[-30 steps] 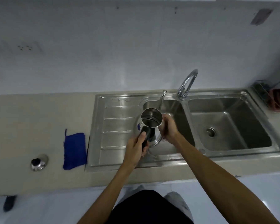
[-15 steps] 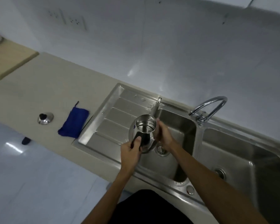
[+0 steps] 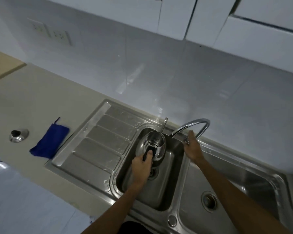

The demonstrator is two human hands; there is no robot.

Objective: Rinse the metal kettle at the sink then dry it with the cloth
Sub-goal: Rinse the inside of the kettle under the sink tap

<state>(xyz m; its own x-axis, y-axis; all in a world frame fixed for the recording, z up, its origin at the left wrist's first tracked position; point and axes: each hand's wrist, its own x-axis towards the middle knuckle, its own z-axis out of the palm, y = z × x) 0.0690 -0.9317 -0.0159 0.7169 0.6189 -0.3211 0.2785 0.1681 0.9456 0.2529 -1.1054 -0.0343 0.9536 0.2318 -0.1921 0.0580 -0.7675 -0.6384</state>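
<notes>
My left hand (image 3: 142, 165) grips the black handle of the shiny metal kettle (image 3: 153, 146), holding it lidless over the small left sink basin (image 3: 161, 188), its thin spout pointing toward the wall. My right hand (image 3: 192, 148) is off the kettle, fingers stretched out at the base of the curved chrome tap (image 3: 191, 125), whose outlet hangs just right of the kettle's mouth. No water stream is visible. The folded blue cloth (image 3: 49, 141) lies on the beige counter, left of the drainboard.
The ribbed steel drainboard (image 3: 100, 146) lies between cloth and basin. A larger basin (image 3: 243, 188) sits to the right. The kettle lid (image 3: 18, 135) rests on the counter at far left. White tiled wall and cabinets rise behind; wall sockets (image 3: 57, 34) at upper left.
My right hand has let go of the kettle's body and moved right to the tap. The tap spout now points over the left basin. The kettle stays in my left hand.
</notes>
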